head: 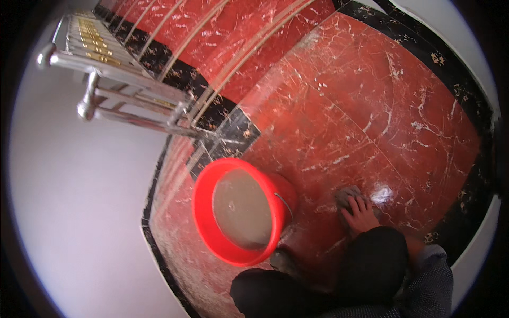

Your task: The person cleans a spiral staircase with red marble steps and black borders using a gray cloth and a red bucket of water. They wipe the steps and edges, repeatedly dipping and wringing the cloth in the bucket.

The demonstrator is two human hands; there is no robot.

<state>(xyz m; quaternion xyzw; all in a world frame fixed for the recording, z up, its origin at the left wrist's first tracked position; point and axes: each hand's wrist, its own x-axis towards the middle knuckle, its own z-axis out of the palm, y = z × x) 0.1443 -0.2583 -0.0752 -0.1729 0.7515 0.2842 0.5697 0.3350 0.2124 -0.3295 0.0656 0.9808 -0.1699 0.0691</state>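
Note:
My right hand presses down on a bunched grey-brown cloth that lies on the red marble-patterned floor. The fingers rest over the cloth, and its far edge shows beyond their tips. A bright reflection shines on the floor just to the right of the cloth. To the left of my hand stands a red plastic bucket with a thin handle, holding murky grey-brown water. My left hand is out of view.
Red steps with black side tiles rise at the upper left, beside a metal stair railing. A black border runs along the wall on the right. My shoe and dark-clothed knees are close to the bucket. Pale dusty marks cover the lower-left floor.

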